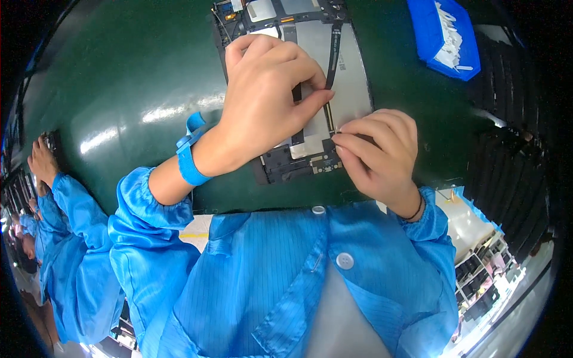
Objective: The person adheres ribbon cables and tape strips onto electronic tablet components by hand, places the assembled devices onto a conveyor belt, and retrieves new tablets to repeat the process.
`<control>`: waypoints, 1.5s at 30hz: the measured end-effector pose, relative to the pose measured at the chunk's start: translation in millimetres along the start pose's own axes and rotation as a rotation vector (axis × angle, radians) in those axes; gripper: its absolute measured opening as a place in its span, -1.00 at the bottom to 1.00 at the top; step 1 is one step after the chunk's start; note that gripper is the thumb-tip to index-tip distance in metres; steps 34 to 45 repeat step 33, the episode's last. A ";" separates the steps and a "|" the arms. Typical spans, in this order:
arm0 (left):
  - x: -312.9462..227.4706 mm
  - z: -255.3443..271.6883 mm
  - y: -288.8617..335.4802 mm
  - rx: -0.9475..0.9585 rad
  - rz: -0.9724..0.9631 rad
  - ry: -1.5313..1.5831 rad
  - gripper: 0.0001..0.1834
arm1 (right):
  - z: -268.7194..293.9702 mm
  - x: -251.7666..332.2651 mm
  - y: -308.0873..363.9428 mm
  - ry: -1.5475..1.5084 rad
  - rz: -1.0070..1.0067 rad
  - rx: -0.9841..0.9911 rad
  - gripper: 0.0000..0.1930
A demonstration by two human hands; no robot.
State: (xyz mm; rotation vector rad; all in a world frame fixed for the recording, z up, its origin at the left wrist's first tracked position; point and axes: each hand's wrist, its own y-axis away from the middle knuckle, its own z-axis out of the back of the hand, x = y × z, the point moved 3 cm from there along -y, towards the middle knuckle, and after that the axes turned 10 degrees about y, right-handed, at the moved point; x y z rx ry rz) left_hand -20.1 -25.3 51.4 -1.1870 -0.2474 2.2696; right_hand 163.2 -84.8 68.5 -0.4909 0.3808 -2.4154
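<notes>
An opened tablet [356, 74] lies on the green table in front of me, its silver metal plate and dark inner boards exposed. A black flat ribbon cable [336, 52] runs down its right half. My left hand [259, 89] reaches over the plate, thumb and forefinger pinched on this cable around its middle. Close to the cable's lower end, my right hand [382, 149] is closed in a pinch; a tiny pale bit shows at its fingertips, too small to name. Below them is the tablet's bottom board [322, 164] with small connectors. My left hand covers part of the plate.
A blue plastic bin [427, 36] with several small white strips stands at the far right. A blue wrist strap [190, 161] circles my left wrist. At the left edge, a co-worker's hand [43, 161] in a blue sleeve holds a dark object. Dark ribbed material [507, 185] lies right.
</notes>
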 end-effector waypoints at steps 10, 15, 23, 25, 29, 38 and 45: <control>-0.2 0.8 -0.1 0.001 0.005 0.007 -0.80 | -3.1 2.8 1.2 0.027 -0.030 -0.010 -0.81; 0.3 -0.8 -0.9 0.038 0.022 -0.022 -0.78 | -3.8 4.5 1.2 0.031 -0.045 -0.021 -0.82; 0.2 -0.5 -2.2 0.010 -0.012 -0.018 -0.79 | -4.4 4.7 1.2 0.026 -0.051 -0.035 -0.82; -0.1 -0.2 -2.4 0.002 -0.022 -0.016 -0.79 | -4.2 4.9 0.7 0.030 -0.052 -0.035 -0.82; -0.3 -0.1 -2.9 -0.002 -0.011 0.004 -0.78 | -5.0 3.7 0.9 0.014 -0.047 -0.043 -0.81; -1.6 3.1 -4.1 0.045 0.046 0.034 -0.78 | -5.3 2.4 1.5 -0.005 -0.051 -0.040 -0.81; -1.6 3.1 -4.1 0.045 0.046 0.034 -0.78 | -5.3 2.4 1.5 -0.005 -0.051 -0.040 -0.81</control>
